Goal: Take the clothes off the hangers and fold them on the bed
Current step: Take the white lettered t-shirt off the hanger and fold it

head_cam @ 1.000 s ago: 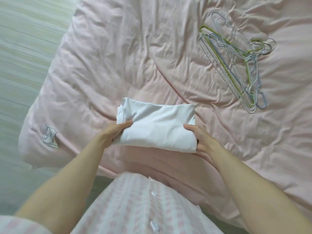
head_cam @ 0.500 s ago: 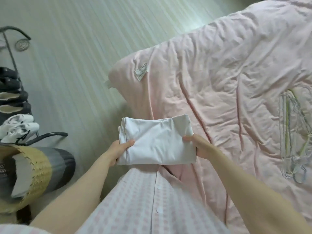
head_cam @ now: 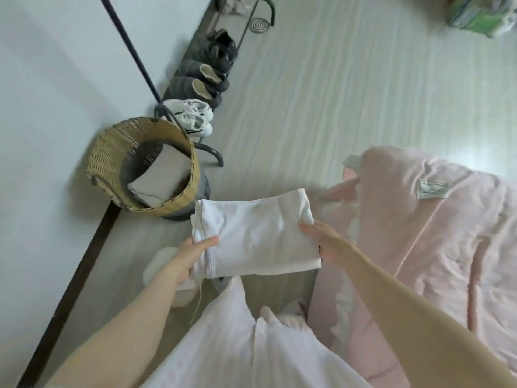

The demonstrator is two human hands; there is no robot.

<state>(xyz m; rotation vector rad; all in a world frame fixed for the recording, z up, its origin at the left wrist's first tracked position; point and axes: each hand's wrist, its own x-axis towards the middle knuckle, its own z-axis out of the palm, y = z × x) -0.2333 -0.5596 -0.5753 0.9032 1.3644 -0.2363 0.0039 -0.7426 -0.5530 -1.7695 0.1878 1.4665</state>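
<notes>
A folded white garment (head_cam: 256, 235) hangs in the air above the floor, left of the bed. My left hand (head_cam: 193, 254) grips its left edge with the thumb on top. My right hand (head_cam: 324, 239) grips its right edge. The bed's pink quilt (head_cam: 436, 247) fills the right side of the view. The hangers are out of sight.
A woven basket (head_cam: 179, 204) with a folded grey cloth (head_cam: 161, 179) inside stands on the floor just left of the garment. Behind it a black metal rack (head_cam: 145, 74) holds shoes (head_cam: 208, 77) and white sneakers (head_cam: 193, 116). A dark skirting strip (head_cam: 72, 281) runs along the wall.
I have turned left, away from the bed, carrying the folded white garment off the quilt and over the floor toward the basket. The hangers have left the view.
</notes>
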